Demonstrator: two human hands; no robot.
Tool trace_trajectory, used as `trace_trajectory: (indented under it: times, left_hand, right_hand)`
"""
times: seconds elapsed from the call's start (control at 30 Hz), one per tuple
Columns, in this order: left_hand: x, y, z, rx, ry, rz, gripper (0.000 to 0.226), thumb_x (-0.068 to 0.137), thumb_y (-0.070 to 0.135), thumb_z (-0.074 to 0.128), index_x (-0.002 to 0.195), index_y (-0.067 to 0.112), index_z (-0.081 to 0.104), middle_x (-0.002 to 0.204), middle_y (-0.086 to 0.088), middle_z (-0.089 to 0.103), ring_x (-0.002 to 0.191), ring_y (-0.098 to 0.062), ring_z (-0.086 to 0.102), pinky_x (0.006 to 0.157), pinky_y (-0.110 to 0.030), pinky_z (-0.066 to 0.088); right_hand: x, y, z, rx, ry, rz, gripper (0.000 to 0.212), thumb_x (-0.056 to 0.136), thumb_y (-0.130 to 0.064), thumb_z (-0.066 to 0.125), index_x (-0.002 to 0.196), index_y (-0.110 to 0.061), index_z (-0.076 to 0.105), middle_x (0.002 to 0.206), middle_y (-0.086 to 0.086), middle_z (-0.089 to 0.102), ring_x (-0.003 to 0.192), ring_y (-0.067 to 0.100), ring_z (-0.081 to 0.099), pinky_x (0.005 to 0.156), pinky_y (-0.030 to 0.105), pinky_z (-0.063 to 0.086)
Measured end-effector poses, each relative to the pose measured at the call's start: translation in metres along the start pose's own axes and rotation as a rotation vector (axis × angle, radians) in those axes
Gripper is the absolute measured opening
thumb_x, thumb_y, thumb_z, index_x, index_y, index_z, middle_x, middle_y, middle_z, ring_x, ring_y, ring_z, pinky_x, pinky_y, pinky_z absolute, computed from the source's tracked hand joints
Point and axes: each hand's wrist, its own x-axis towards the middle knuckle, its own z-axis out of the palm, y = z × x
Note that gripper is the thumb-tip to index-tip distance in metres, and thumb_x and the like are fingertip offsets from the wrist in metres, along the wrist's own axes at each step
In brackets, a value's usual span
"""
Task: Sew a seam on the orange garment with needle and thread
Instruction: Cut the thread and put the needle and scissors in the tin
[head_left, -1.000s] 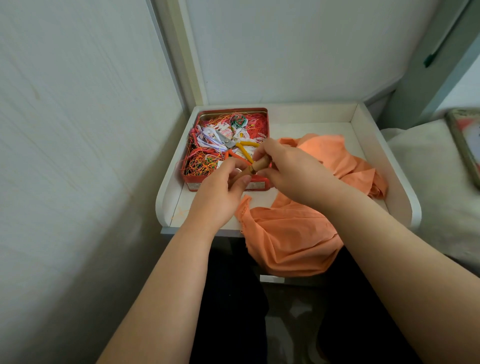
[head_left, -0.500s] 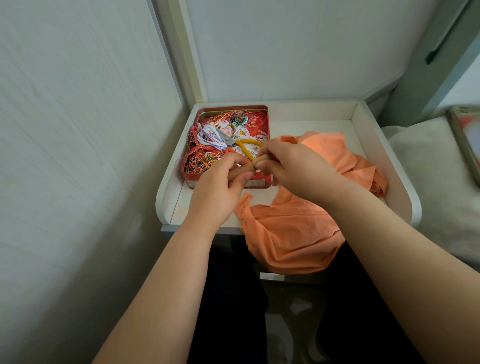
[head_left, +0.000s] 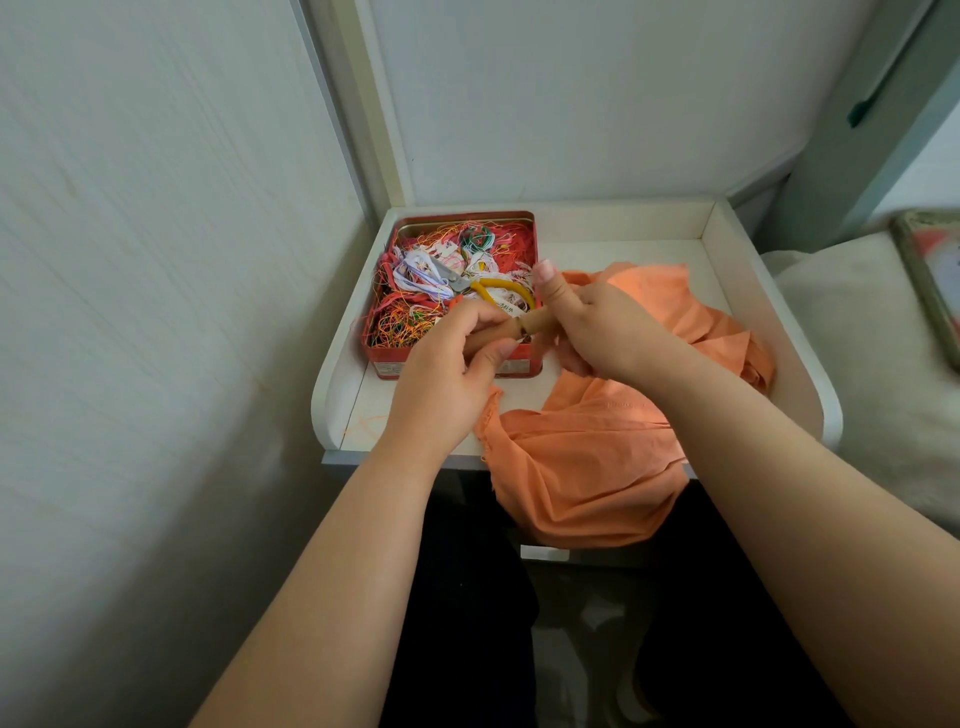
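Pale wall panels enclose a white table (head_left: 769, 332) with raised sides, set in a corner beside a cream-covered surface at right. At its rear left stands a red tin (head_left: 379, 364), open and filled with tangled threads (head_left: 415, 317) in orange, red, green and white; yellow-handled snips (head_left: 488, 288) lie on top of the tangle. A pale label runs along the tin's near wall, but its print is too small to read. The orange garment (head_left: 582, 467) lies crumpled over the table's right half and hangs over the near edge toward the person's lap. Both hands meet above the tin's near right corner, each gripping one end of a small tan cylindrical case (head_left: 524, 328). The left hand (head_left: 447, 374) has its fingers curled over the left end, with the thumb pressed against it from below. The right hand (head_left: 597, 327) wraps its fingers round the right end, with one digit raised straight, its nail showing. A dark seam is visible between the two halves of the case; whether they have separated cannot be told. No needle can be made out. Compared with half a second earlier, the hands sit at much the same spot over the tin, the right hand's digit is now lifted clear, and the garment and tin lie unchanged.
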Motion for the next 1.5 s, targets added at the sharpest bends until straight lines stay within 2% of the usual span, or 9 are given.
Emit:
trace_trajectory:
  times: [0.17,0.37,0.57,0.67,0.83,1.0,1.17,1.37,1.5]
  left_hand:
    - [0.002,-0.004,-0.003,-0.068,0.035,-0.087,0.016,0.094,0.019,0.061,0.106,0.027,0.055,0.099,0.022,0.060,0.097,-0.001,0.061,0.078,-0.008,0.044]
    - [0.002,-0.002,-0.004,-0.083,0.024,-0.105,0.018,0.094,0.018,0.061,0.106,0.029,0.054,0.100,0.022,0.060,0.099,0.001,0.060,0.081,-0.009,0.045]
    - [0.002,-0.003,-0.004,-0.052,0.010,-0.098,0.018,0.094,0.017,0.061,0.105,0.028,0.054,0.098,0.026,0.057,0.097,0.008,0.057,0.076,-0.003,0.042]
    - [0.001,-0.002,-0.004,-0.022,-0.010,-0.070,0.017,0.093,0.015,0.061,0.103,0.027,0.054,0.096,0.027,0.055,0.091,0.015,0.054,0.073,-0.001,0.039]
    - [0.002,-0.009,-0.003,-0.017,0.011,-0.134,0.014,0.094,0.018,0.061,0.107,0.023,0.057,0.095,0.024,0.057,0.092,0.010,0.055,0.072,-0.005,0.042]
    - [0.002,-0.009,-0.003,0.028,0.015,-0.124,0.013,0.092,0.018,0.063,0.103,0.024,0.058,0.091,0.024,0.058,0.087,0.017,0.052,0.069,-0.006,0.039]
    - [0.002,-0.008,-0.003,0.039,0.010,-0.159,0.014,0.093,0.018,0.062,0.102,0.028,0.056,0.097,0.019,0.059,0.095,-0.003,0.057,0.076,-0.018,0.045]
    - [0.002,-0.006,-0.003,0.100,0.004,-0.129,0.014,0.093,0.016,0.061,0.106,0.021,0.058,0.096,0.019,0.055,0.085,0.003,0.051,0.068,-0.003,0.037]
    - [0.002,-0.006,-0.004,0.091,0.002,-0.135,0.013,0.094,0.016,0.060,0.106,0.022,0.056,0.099,0.016,0.057,0.091,-0.001,0.054,0.070,-0.008,0.040]
  right_hand:
    - [-0.001,0.006,-0.016,0.394,-0.215,-0.058,0.032,0.093,-0.026,0.061,0.122,-0.017,0.053,0.082,0.001,0.067,0.061,0.015,0.058,0.056,0.024,0.051]
    - [0.003,0.008,-0.002,-0.067,0.028,-0.124,0.049,0.097,-0.049,0.045,0.075,-0.011,0.068,0.054,0.004,0.065,0.042,0.011,0.055,0.049,0.022,0.046]
    - [0.003,0.009,-0.004,0.153,-0.026,-0.179,0.020,0.094,-0.029,0.061,0.103,-0.012,0.067,0.069,-0.001,0.068,0.054,0.008,0.062,0.054,0.022,0.050]
    - [0.003,0.010,0.003,-0.163,0.082,-0.125,0.055,0.098,-0.054,0.038,0.071,-0.017,0.068,0.048,0.002,0.062,0.041,0.010,0.056,0.055,0.028,0.049]
    - [0.006,0.013,-0.002,0.181,-0.097,-0.138,0.033,0.093,-0.039,0.059,0.119,-0.019,0.054,0.083,0.001,0.071,0.061,0.016,0.066,0.054,0.026,0.052]
    - [0.006,0.018,0.007,-0.119,0.012,-0.122,0.051,0.099,-0.051,0.040,0.075,-0.013,0.065,0.053,0.004,0.067,0.046,0.015,0.062,0.057,0.029,0.051]
    - [0.009,0.019,0.003,0.207,-0.078,-0.130,0.042,0.089,-0.039,0.065,0.124,-0.021,0.049,0.090,0.002,0.068,0.065,0.017,0.068,0.053,0.027,0.053]
    - [0.010,0.022,0.010,0.014,0.042,-0.118,0.038,0.097,-0.048,0.046,0.078,-0.019,0.063,0.064,0.002,0.071,0.054,0.015,0.067,0.054,0.024,0.048]
    - [0.011,0.022,0.001,0.273,-0.132,-0.113,0.034,0.091,-0.030,0.064,0.121,-0.019,0.054,0.094,0.004,0.071,0.068,0.017,0.070,0.058,0.027,0.055]
